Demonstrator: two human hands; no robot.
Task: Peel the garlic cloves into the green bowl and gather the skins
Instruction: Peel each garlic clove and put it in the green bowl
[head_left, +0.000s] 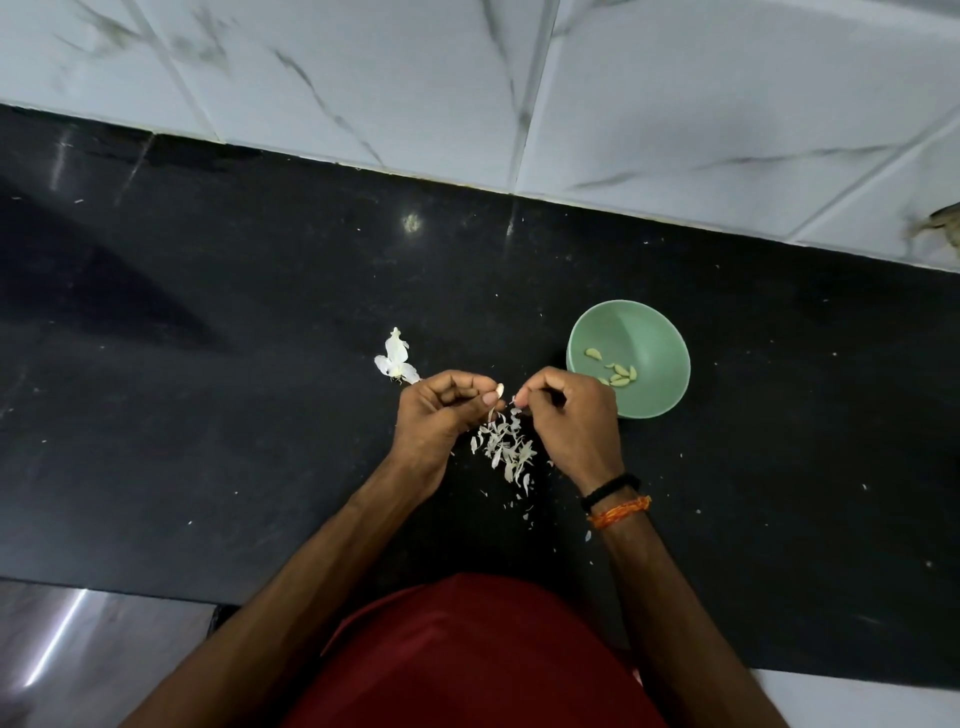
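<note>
Ok, left hand (441, 410) pinches a garlic clove (500, 389) btwn thumb & fingers; right hand (569, 415) just beside it pinches a bit of skin (515, 401). Both above the loose skins pile (506, 447) on black counter (260, 364). Green bowl (657, 332) w/ peeled cloves (618, 375) just right of right hand. Papery husk (396, 358) lies left, beside left hand.

Hidden from you: most of the garlic clove (500, 389) inside the left hand (439, 410); whatever the right hand (569, 415) pinches; brown object (940, 224) cut off at the right edge.
</note>
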